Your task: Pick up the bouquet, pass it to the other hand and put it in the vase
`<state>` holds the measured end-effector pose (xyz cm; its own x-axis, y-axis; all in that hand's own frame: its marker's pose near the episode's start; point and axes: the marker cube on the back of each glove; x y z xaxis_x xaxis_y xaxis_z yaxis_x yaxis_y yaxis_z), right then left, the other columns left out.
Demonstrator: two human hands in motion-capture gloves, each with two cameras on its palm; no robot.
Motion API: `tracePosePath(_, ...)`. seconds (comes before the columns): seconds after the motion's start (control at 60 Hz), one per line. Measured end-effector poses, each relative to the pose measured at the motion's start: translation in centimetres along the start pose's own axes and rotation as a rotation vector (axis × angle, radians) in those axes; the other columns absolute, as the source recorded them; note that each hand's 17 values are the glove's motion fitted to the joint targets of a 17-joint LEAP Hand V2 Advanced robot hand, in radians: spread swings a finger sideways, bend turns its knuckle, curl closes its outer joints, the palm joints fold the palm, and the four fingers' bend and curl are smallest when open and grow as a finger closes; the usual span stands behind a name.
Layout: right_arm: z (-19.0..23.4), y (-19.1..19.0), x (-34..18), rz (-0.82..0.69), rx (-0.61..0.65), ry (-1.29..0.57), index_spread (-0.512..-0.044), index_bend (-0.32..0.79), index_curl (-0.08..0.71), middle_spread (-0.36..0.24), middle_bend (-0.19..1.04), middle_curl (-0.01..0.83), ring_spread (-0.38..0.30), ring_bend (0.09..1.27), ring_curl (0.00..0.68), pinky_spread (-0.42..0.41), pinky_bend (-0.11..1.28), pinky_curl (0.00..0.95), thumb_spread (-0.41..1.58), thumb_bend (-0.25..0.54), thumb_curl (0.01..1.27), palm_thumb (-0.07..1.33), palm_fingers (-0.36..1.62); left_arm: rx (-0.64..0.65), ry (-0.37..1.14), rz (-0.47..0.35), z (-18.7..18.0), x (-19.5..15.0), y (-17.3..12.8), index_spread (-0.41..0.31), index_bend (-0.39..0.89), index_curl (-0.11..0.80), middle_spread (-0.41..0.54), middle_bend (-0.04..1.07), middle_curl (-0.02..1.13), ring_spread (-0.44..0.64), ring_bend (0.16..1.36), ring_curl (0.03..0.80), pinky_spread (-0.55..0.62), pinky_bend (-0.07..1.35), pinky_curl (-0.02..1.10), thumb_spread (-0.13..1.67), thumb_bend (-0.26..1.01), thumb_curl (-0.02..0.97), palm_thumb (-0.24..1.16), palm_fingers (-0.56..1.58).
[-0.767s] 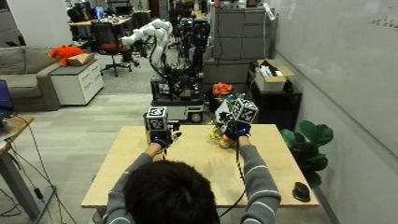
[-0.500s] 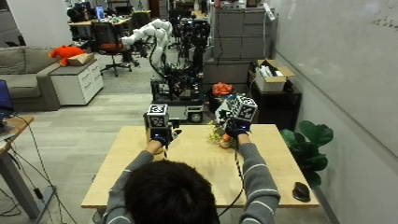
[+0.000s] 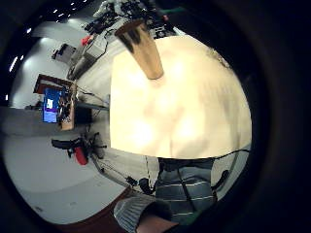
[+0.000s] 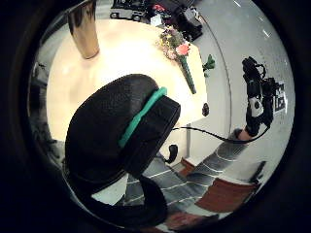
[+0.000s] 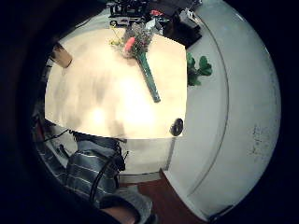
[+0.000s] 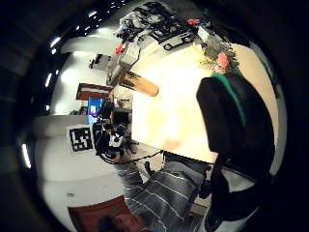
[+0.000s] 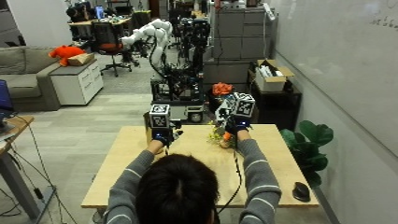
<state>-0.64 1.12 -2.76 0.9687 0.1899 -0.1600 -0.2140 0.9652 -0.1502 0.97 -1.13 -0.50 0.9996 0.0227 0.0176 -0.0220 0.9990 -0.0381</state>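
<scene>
Comparing with a moment ago: little has altered; both hands hang raised over the far half of the table (image 7: 124,186) much as before, the right perhaps a shade nearer the flowers; the pick-up has not begun.

Item, left hand (image 7: 161,136): held up above the table's far left part; thumb (image 4: 121,145) stands out free, the palm views show only table well below; fingers read as relaxed, holding nothing.

Item, right hand (image 7: 236,126): raised over the far middle-right, above the flowers; thumb (image 6: 236,125) likewise free; fingers relaxed, nothing held.

Item, bouquet (image 5: 140,58): lying flat on the table, touched by neither hand; largely hidden behind my right hand in the outside view, where only some blooms (image 7: 217,135) show; long axis runs slantwise, flower heads toward the far edge, wrapped stem end toward the near right corner, roughly at the mouse (image 7: 301,191).

Item, vase (image 3: 141,49): upright on the far left part of the table, well apart from the bouquet, mouth up.

Judgement: every step remains; the stem end faces my right side, so I judge the right hand should drop onto the wrapped stem, then pass it to the left, which is nearer the vase.
</scene>
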Motion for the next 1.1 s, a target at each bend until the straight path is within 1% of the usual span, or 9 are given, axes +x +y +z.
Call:
tracePosePath(0.05,-0.4,-1.4,0.1,-0.086,0.084,0.027,-0.381,0.15,0.266,-0.097,0.18,0.29,0.057,0.29,0.253,0.226,0.34,0.305,1.52,0.438,0.17,0.45,0.24,0.01,0.0,0.007,-0.1,0.4,0.0,0.003,0.18,0.351,0.292,0.16,0.22,0.47,0.42,0.206,0.44,0.42,0.29,1.1,-0.02,0.208,0.02,0.21)
tracePosePath(0.133,-1.6,-1.3,0.4,-0.08,0.078,0.076,-0.387,0.12,0.257,-0.09,0.19,0.298,0.071,0.31,0.267,0.232,0.33,0.313,1.46,0.371,0.16,0.4,0.16,0.015,-0.026,0.016,0.3,0.6,-0.8,0.003,0.18,0.358,0.292,0.16,0.22,0.47,0.43,0.211,0.44,0.42,0.3,1.1,-0.02,0.216,0.02,0.21)
tracePosePath(0.3,-3.6,-2.6,2.0,-0.013,0.087,0.12,-0.401,0.09,0.21,-0.07,0.2,0.314,0.106,0.35,0.281,0.244,0.37,0.327,1.27,0.217,0.16,0.31,0.04,0.016,-0.036,0.026,0.4,1.4,-1.5,0.009,0.18,0.368,0.293,0.17,0.23,0.47,0.43,0.222,0.44,0.42,0.31,1.1,-0.02,0.227,0.01,0.2)
tracePosePath(0.467,-5.0,-4.8,5.7,0.157,0.253,0.131,-0.399,0.1,0.179,-0.019,0.22,0.328,0.128,0.4,0.295,0.257,0.41,0.342,1.19,0.141,0.19,0.34,0.0,-0.006,-0.068,0.019,0.6,1.9,-1.2,0.011,0.18,0.374,0.294,0.17,0.24,0.47,0.43,0.228,0.44,0.42,0.32,1.1,-0.02,0.235,0.01,0.19)
tracePosePath(0.533,-4.4,-6.2,7.6,0.194,0.229,0.103,-0.392,0.11,0.176,0.001,0.23,0.332,0.137,0.41,0.299,0.26,0.42,0.343,1.18,0.12,0.21,0.36,0.0,0.008,-0.103,-0.013,-0.3,2.1,0.4,0.011,0.18,0.376,0.294,0.17,0.24,0.47,0.43,0.23,0.44,0.42,0.32,1.1,-0.02,0.238,0.01,0.19)
tracePosePath(0.633,-3.5,-6.9,9.9,0.246,0.225,0.081,-0.389,0.12,0.174,0.014,0.22,0.332,0.143,0.43,0.301,0.265,0.43,0.347,1.16,0.086,0.22,0.37,-0.02,0.015,-0.086,0.029,0.1,2.7,0.3,0.011,0.18,0.377,0.294,0.17,0.25,0.47,0.44,0.233,0.44,0.42,0.33,1.1,-0.02,0.241,0.01,0.19)
tracePosePath(0.717,-1.5,-7.1,11.5,0.284,0.025,0.056,-0.388,0.12,0.175,0.011,0.21,0.334,0.146,0.42,0.298,0.268,0.44,0.348,1.15,0.057,0.23,0.39,-0.03,0.014,-0.061,0.084,-0.2,3.5,1.3,0.011,0.18,0.378,0.294,0.16,0.25,0.47,0.44,0.235,0.44,0.43,0.33,1.1,-0.02,0.243,0.01,0.19)
tracePosePath(0.8,-2.1,-6.8,12.5,0.299,0.332,0.094,-0.387,0.12,0.175,0.011,0.21,0.334,0.147,0.41,0.295,0.269,0.44,0.349,1.14,0.023,0.24,0.39,-0.03,-0.036,-0.083,0.065,1.3,3.5,0.1,0.011,0.18,0.379,0.294,0.16,0.25,0.46,0.43,0.237,0.44,0.43,0.33,1.1,-0.02,0.245,0.01,0.19)
tracePosePath(1.1,3.8,-10.1,16.7,0.292,0.32,0.053,-0.387,0.12,0.179,-0.005,0.19,0.333,0.146,0.39,0.288,0.279,0.43,0.348,1.11,-0.021,0.26,0.39,-0.04,-0.034,-0.084,0.119,2.4,4.8,-0.1,0.004,0.17,0.381,0.286,0.17,0.26,0.46,0.43,0.246,0.44,0.43,0.33,1.12,-0.02,0.251,0.02,0.19)
